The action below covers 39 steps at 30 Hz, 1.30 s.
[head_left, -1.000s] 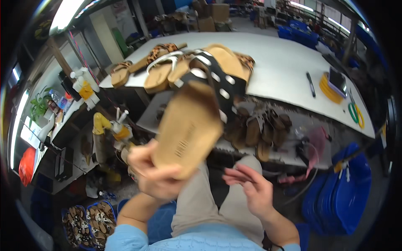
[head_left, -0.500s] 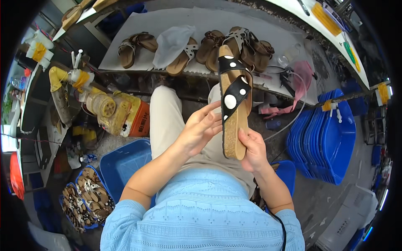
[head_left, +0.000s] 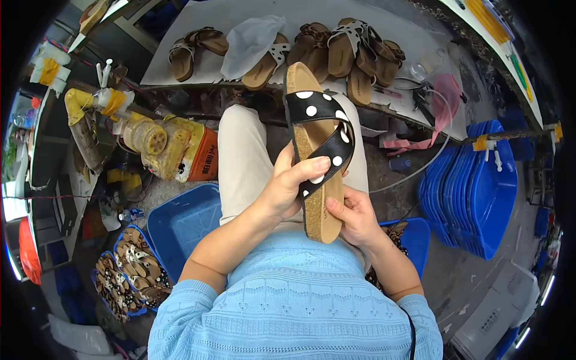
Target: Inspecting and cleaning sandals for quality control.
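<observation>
A sandal (head_left: 333, 186) with a cork sole and black straps with white dots is held upright over my lap, toe pointing away from me. My left hand (head_left: 287, 187) is closed on its left side, with the thumb lying across the lower strap. The heel end rests in my right hand (head_left: 355, 217), whose thumb presses on the footbed while its other fingers are partly hidden behind the sole.
More sandals (head_left: 258, 71) lie in a row on the grey-covered bench (head_left: 201, 21) ahead. At left are a yellow machine (head_left: 153, 141) and a blue basin (head_left: 180, 207). Filled baskets of sandals (head_left: 137, 264) stand lower left. Stacked blue basins (head_left: 474, 192) are at right.
My left hand has gone from loosely beside the sandal to gripping its strap and side. The sandal has shifted left and slightly toward me, turning to show more of its footbed.
</observation>
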Available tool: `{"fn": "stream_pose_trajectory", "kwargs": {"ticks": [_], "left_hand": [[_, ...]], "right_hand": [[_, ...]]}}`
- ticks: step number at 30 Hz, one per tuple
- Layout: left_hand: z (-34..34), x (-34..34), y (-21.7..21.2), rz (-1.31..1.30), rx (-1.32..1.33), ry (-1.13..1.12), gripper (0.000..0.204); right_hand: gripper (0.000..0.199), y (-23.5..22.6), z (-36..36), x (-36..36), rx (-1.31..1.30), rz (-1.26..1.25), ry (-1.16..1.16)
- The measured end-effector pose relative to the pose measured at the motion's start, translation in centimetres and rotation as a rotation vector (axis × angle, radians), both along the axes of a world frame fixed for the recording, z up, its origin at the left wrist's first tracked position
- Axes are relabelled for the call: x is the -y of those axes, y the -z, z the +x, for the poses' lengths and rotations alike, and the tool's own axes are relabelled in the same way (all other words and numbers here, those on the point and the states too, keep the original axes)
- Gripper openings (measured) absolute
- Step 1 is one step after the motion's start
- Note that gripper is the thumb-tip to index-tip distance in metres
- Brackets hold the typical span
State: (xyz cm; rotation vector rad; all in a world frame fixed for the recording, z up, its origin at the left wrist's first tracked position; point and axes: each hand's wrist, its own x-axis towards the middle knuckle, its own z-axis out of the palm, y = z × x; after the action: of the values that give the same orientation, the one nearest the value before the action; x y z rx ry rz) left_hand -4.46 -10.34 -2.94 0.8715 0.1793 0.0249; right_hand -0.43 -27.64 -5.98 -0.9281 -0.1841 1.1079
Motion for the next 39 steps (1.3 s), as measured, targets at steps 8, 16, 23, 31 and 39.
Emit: {"fn": "stream_pose_trajectory", "kwargs": {"ticks": [8,16,23,31,39], "left_hand": [[0.5,-3.4,0.2,0.009,0.143,-0.116,0.129],[0.1,-2.7,1.3,0.000,0.188,-0.022,0.121],[0.4,-2.0,2.5,0.146,0.078,0.026,0.103],[1.8,-0.2,5.0,-0.293,0.148,0.217,0.106],[2.8,1.2,3.6,0.057,0.237,0.389,0.066]], "right_hand": [[0.039,1.3,0.5,1.3,0.197,-0.061,-0.090],[0.034,3.3,-0.6,2.3,0.360,-0.191,-0.235],[0.040,4.4,-1.2,3.2,0.452,-0.365,-0.353],[0.033,0.2,7.7,3.2,0.719,-0.231,0.143],[0.027,-1.8,10.7,-2.1,0.991,-0.148,-0.001]]}}
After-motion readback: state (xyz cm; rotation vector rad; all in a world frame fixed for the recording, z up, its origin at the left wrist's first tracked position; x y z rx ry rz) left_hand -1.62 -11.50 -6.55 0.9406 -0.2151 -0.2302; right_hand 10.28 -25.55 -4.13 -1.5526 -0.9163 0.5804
